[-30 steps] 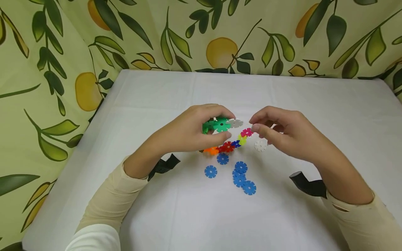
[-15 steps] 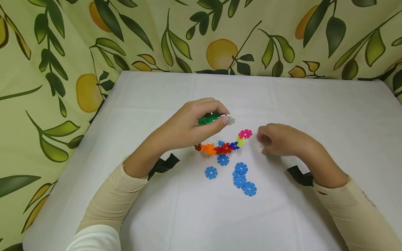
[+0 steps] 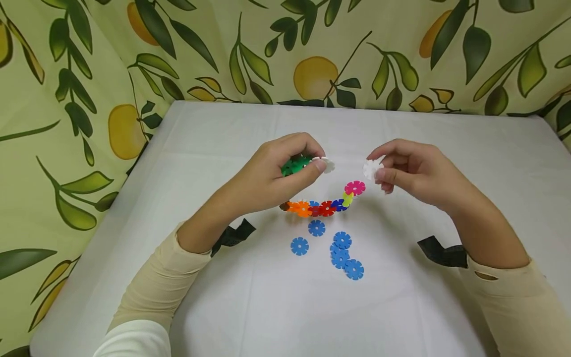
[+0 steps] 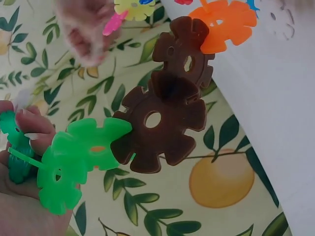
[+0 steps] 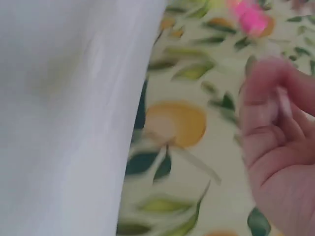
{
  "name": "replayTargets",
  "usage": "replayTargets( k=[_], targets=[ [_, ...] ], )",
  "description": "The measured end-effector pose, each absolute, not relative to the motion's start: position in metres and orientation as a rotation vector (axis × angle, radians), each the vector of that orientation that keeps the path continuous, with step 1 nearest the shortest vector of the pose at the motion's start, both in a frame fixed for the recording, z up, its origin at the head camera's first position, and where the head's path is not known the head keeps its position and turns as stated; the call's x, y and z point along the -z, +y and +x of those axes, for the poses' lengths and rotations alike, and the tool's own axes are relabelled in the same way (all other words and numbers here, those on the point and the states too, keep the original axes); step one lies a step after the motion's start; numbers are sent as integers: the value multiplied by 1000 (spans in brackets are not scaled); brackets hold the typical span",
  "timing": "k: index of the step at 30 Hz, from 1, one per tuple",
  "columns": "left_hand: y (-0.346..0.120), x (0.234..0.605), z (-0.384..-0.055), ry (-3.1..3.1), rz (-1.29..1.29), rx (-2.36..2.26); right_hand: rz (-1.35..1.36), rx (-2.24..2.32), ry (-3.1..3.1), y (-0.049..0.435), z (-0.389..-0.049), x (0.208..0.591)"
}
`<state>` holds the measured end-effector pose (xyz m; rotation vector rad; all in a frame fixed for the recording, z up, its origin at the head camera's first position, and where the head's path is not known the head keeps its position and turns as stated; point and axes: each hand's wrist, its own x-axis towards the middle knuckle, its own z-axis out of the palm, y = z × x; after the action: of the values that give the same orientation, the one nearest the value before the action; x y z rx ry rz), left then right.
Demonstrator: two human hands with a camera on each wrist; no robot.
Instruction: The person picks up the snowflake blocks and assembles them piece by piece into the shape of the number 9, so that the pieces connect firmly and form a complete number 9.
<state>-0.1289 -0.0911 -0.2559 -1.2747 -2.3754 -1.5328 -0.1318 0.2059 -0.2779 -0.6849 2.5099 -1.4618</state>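
Note:
My left hand (image 3: 269, 173) grips a chain of interlocking snowflake discs by one end, with a white disc (image 3: 329, 164) pinched at the fingertips and green discs (image 3: 294, 165) inside the palm. From the green ones the chain runs on through brown discs (image 4: 153, 119), orange discs (image 3: 304, 209), a red disc (image 3: 327, 208), then dark blue and yellow, to a pink disc (image 3: 355, 188). To the right, at about the same height, my right hand (image 3: 419, 173) pinches a separate white snowflake disc (image 3: 371, 169) between thumb and fingers. A gap separates the two white discs.
Several loose blue snowflake discs (image 3: 340, 257) lie on the white tablecloth (image 3: 267, 312) nearer to me, some overlapping. Behind the table's far edge hangs a curtain (image 3: 200, 44) printed with leaves and fruit. Black straps (image 3: 443, 252) stick out at both wrists.
My right hand went down to the table, took the white disc lying there and raised it beside the chain. My left hand drew slightly back and up, thumb closing on its white disc.

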Motion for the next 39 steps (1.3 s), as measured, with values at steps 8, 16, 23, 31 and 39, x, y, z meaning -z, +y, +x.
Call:
replayTargets(
  k=[8,16,23,31,39],
  targets=[
    [-83,259,-126,-2251,-1400,1497,-814,2080,1824,178,-108,271],
    [-81,259,-123,-2219,-1448,1502,-736,2114,1806,167,-100,271],
    [-76,265,-124,-2128,-1459,1576,-684,2140,1775,163,-99,275],
    [-69,273,-120,-2100,-1370,1652,-604,2196,1714,157,-99,281],
    [-77,268,-125,-2260,-1338,1527,-592,2115,1793,155,-106,282]
  ],
)
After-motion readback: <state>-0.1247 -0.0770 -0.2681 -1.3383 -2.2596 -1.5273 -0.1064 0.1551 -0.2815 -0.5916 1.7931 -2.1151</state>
